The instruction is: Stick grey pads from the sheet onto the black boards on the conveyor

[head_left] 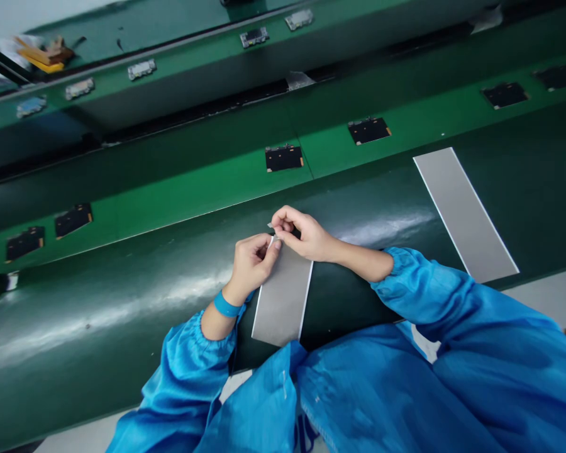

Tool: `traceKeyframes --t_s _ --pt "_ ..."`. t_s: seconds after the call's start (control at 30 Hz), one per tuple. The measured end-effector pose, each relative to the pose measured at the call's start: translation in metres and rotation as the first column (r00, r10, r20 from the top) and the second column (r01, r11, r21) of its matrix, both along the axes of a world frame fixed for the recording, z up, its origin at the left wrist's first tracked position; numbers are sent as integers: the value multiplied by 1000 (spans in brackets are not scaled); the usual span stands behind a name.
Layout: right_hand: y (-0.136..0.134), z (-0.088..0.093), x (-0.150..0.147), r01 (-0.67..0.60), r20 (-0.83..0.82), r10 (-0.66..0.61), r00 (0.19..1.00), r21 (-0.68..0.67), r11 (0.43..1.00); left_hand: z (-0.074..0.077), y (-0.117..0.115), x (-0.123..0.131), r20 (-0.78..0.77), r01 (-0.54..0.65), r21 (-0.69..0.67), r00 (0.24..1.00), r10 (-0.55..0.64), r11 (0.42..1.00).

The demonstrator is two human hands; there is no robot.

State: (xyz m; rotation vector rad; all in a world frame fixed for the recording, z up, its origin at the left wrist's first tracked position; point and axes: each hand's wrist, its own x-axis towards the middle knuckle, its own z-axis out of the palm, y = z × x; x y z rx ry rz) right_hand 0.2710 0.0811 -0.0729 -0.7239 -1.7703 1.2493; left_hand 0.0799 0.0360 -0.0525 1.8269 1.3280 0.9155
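A grey sheet with white edges (283, 302) lies on the green worktop in front of me. My left hand (253, 264), with a blue wrist strap (227, 305), pinches its upper left corner between thumb and fingers. Just above that corner, my right hand (306, 236) is closed in a pinch. A small light-grey piece (270, 225) sticks out from its fingertips, and I cannot tell whether it is still joined to the sheet. The two hands nearly touch, and the fingers partly hide the sheet's top edge.
Another grey sheet (466, 214) lies to the right. Beyond the worktop (122, 302), a green conveyor belt (207, 195) carries several black circuit boards (283, 158). Further back, a ledge holds several small boards (141, 69). Yellow-brown items (47, 55) sit at the far left.
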Motion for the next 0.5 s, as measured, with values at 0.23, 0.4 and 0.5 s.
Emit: traceKeyframes --t_s 0.23,0.4,0.5 --pt "8 -10 -1 189 -102 -189 977 -11 982 2 0 0 -20 0 12 1000 0 1000" --pt "16 -13 1 314 -80 -309 948 65 947 9 2 2 -26 -56 -7 998 56 998" --pt "27 -15 1 376 -74 -379 923 -50 925 19 1 -9 5 -127 -47 992 128 991"
